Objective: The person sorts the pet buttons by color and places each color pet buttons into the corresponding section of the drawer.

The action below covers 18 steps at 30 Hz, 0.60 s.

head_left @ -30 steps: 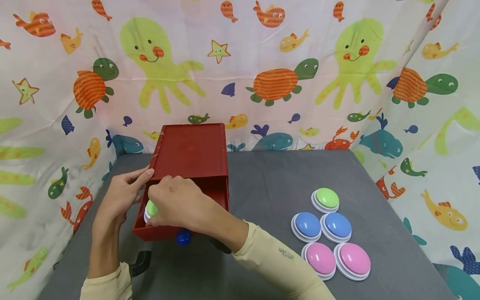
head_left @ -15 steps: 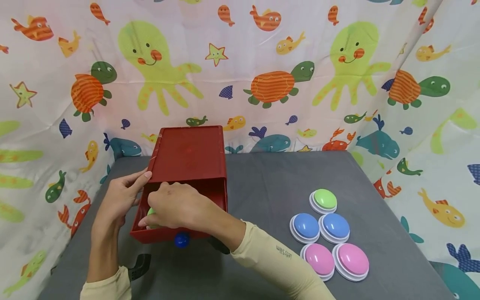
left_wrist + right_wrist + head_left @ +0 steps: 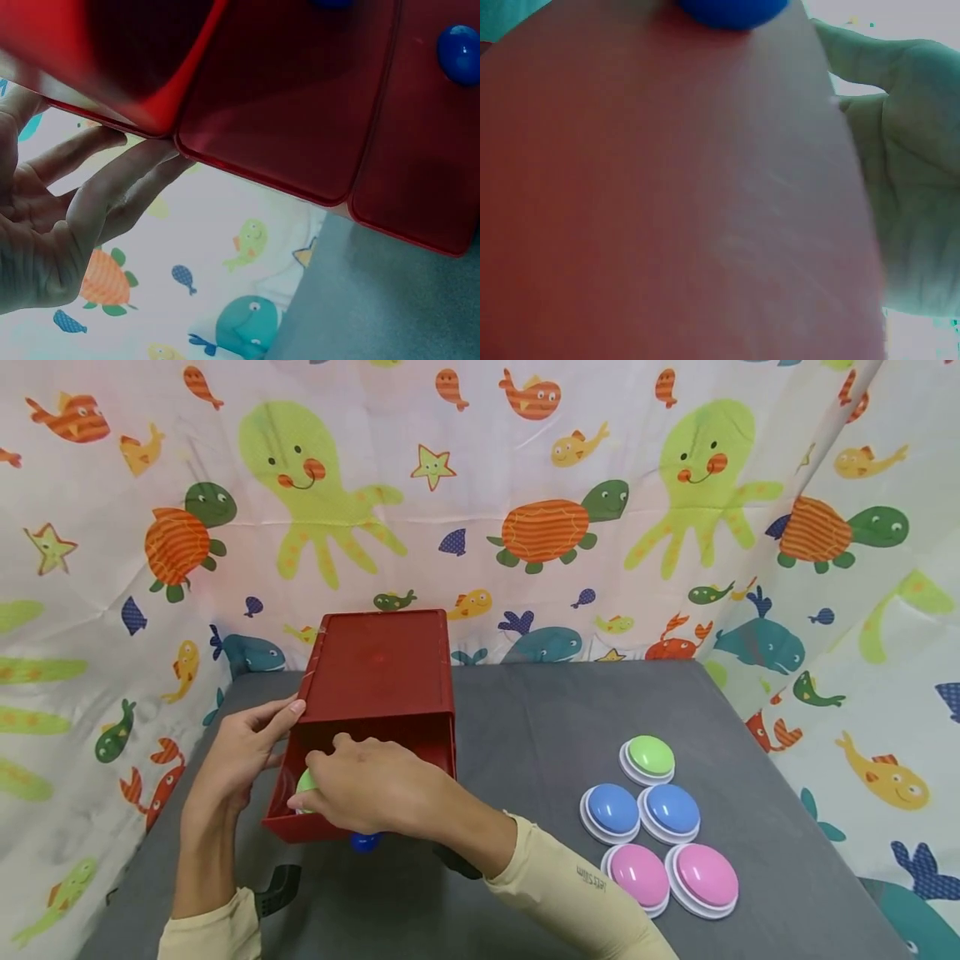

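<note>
Left hand (image 3: 240,743), fingers nearly straight, braces a red cabinet (image 3: 378,668); right hand (image 3: 378,785), its hold unclear, apparently places 1 green button (image 3: 305,782) in the drawer (image 3: 311,830); release seems due.

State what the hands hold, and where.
The left hand holds the red plastic drawer cabinet by its left front edge; whether the right hand grips the round white-based green button cannot be told.

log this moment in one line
left hand: touching red drawer cabinet | right hand: at green domed button in open top drawer, grip unclear | table: five domed buttons, right side
</note>
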Tool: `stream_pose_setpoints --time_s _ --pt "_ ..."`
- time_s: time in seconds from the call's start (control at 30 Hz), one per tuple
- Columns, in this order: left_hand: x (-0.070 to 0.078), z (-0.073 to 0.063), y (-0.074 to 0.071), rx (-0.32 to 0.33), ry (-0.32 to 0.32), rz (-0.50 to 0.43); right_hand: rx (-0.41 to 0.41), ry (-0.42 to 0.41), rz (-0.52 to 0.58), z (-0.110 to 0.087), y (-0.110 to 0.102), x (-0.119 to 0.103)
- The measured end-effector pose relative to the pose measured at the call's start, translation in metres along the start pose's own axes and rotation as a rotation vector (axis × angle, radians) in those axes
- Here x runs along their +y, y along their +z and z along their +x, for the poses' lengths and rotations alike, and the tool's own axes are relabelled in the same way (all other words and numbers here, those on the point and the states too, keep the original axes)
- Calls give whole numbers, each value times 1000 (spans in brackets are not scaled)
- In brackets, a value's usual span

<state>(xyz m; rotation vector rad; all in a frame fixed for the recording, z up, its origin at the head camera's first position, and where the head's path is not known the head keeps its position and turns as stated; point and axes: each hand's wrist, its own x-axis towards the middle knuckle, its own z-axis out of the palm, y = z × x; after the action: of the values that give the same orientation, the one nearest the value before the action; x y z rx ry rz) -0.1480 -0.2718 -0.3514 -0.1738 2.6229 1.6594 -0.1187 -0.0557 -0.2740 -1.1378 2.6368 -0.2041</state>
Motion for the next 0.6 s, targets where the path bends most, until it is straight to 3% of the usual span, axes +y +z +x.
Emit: stream_pose_setpoints --time_s 0.17,0.33,0.47,0.6 --pt "-4 0 1 -1 1 8 86 -44 51 -23 -2 10" --pt "-6 0 0 -14 54 53 305 -67 174 -60 -5 34" --pt "-4 0 -3 -32 82 78 453 43 274 -88 -6 61" --pt "-2 -2 -5 -28 62 72 509 194 299 -107 -4 98"
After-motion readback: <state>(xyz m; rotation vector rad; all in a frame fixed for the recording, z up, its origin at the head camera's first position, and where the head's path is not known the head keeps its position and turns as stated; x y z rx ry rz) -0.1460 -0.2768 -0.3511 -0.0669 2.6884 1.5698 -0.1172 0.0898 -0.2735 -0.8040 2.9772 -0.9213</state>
